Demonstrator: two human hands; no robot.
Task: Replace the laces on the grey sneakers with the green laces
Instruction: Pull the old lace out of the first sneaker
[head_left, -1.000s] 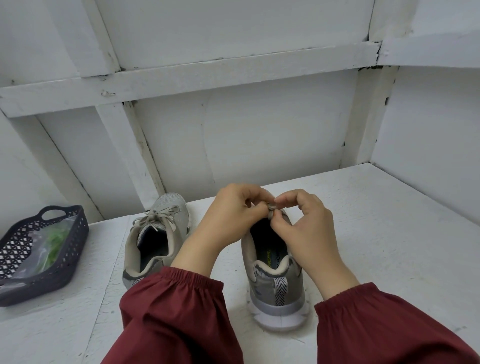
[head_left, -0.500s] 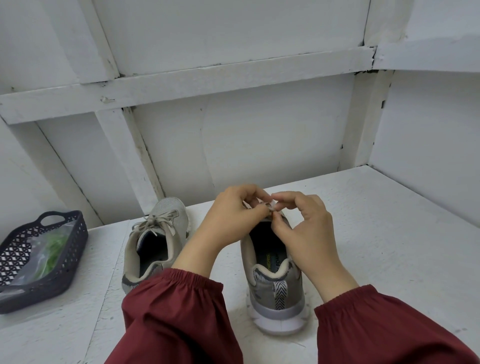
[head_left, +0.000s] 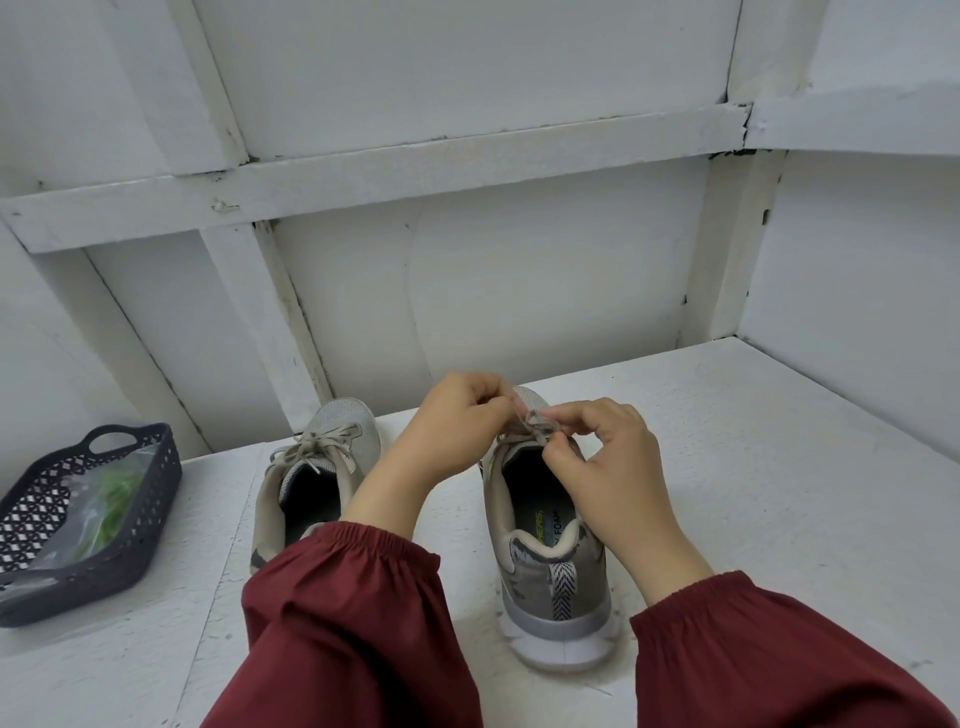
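Fingers have drawn a touch apart since 0.5 s ago, baring more of the beige lace (head_left: 532, 423) on the right sneaker (head_left: 550, 566). Left grip (head_left: 457, 426) and right grip (head_left: 608, 467) each pinch the lace w/ curled fingers, above the tongue. Shoe stands heel toward the person on the white tabletop (head_left: 753, 493). Left sneaker (head_left: 317, 483), laces tied, sits just beside it. Green laces (head_left: 111, 499), in a clear bag, lie in a dark basket (head_left: 156, 525) at far left, well apart from both shoes.
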